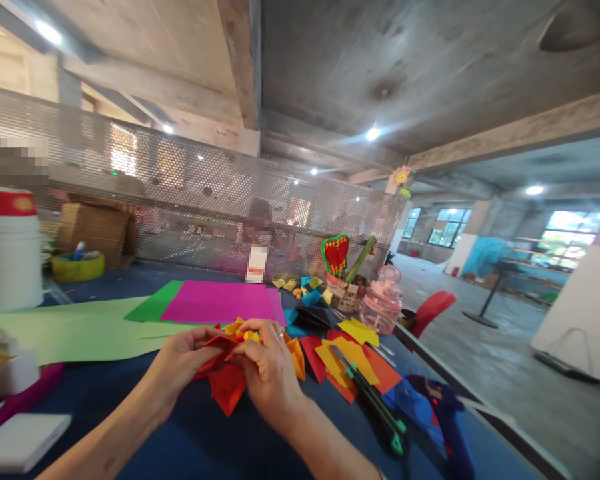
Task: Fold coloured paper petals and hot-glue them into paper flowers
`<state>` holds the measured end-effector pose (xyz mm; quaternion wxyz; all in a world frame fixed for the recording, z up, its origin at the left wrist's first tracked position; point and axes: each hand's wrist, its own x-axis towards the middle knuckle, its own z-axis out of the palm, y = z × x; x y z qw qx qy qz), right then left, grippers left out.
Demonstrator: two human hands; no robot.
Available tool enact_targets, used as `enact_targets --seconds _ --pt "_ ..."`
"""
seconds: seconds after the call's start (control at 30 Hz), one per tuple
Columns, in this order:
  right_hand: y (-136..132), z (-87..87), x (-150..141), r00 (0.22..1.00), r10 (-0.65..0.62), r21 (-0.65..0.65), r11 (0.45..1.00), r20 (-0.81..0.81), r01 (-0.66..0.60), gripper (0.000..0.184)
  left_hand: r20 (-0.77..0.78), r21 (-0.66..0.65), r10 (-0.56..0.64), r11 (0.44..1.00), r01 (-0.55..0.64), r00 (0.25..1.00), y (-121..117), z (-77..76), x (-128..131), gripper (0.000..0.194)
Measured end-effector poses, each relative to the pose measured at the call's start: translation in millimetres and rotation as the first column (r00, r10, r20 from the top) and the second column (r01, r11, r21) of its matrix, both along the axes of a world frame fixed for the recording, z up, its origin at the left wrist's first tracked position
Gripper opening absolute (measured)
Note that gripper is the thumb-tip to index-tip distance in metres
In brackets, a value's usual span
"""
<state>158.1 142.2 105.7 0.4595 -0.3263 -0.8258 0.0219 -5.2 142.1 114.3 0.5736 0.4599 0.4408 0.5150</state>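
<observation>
Both hands meet over the dark blue table around a folded red paper piece point(229, 388). My left hand point(183, 357) pinches its upper left edge between thumb and fingers. From the other side, my right hand point(269, 363) grips the same paper, its fingertips hiding part of the folds. Yellow folded paper point(236, 326) shows just behind the fingertips; whether it is joined to the red piece I cannot tell. Beside the right hand stands an orange-yellow folded paper point(297, 358). Red, yellow and orange paper sheets point(347, 363) lie to its right.
A green-handled cutter point(373, 400) lies across the sheets, with a blue glue gun point(445, 413) near the right edge. Behind are magenta paper point(220, 301), a basket point(347, 293) and a pink clear jar point(381, 303). A white power bank-like box point(23, 440) sits front left.
</observation>
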Motion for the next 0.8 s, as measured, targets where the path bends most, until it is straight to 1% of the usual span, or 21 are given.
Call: enact_targets --seconds 0.07,0.17,0.23,0.33,0.43,0.5,0.6,0.67,0.7,0.73,0.8 --pt "-3 -1.1 -2 0.997 0.009 -0.011 1.0 -0.076 -0.01 0.009 -0.001 -0.003 0.01 1.0 -0.01 1.0 -2 2.4 1 0.029" --pt "-4 -2.0 -4 0.985 0.013 0.006 1.0 -0.172 -0.012 0.007 -0.01 0.01 -0.008 1.0 0.008 1.0 -4 4.3 3 0.028" --pt "-5 -1.5 -5 0.983 -0.002 0.039 0.999 -0.183 0.01 0.003 -0.017 0.021 -0.016 1.0 0.016 1.0 -5 4.6 4 0.028" --pt "-7 -0.1 -5 0.984 -0.024 0.078 0.996 -0.178 0.038 0.004 -0.03 0.026 -0.011 1.0 0.012 0.999 -7 5.3 7 0.028" --pt "-7 -0.9 -5 0.98 -0.017 0.073 0.997 -0.198 0.032 0.006 -0.035 0.035 -0.011 0.999 0.012 0.999 -9 6.3 9 0.027" --pt "-5 -3.5 -5 0.97 -0.033 0.016 0.999 -0.242 0.038 0.011 -0.032 0.051 -0.006 0.999 0.008 0.999 -8 5.7 9 0.026" --pt "-1 -7.9 -6 0.948 -0.074 -0.177 0.984 -0.309 0.02 0.023 -0.038 0.09 0.015 0.996 -0.011 0.999 -5 1.6 8 0.027" --pt "2 -8.8 -7 0.948 -0.058 -0.305 0.951 -0.312 -0.043 0.022 -0.058 0.121 0.023 0.993 -0.015 0.998 -3 -1.8 6 0.027" --pt "3 -8.3 -7 0.952 -0.042 -0.348 0.935 -0.304 -0.069 0.019 -0.07 0.137 0.025 0.991 -0.015 0.997 -2 -3.0 6 0.027" --pt "3 -7.3 -6 0.956 -0.033 -0.374 0.924 -0.292 -0.083 0.016 -0.082 0.15 0.023 0.989 -0.011 0.996 -2 -3.7 6 0.026" --pt "3 -4.1 -5 0.962 -0.05 -0.393 0.917 -0.269 -0.063 0.012 -0.099 0.167 0.016 0.986 0.001 0.995 -3 -2.8 6 0.025"
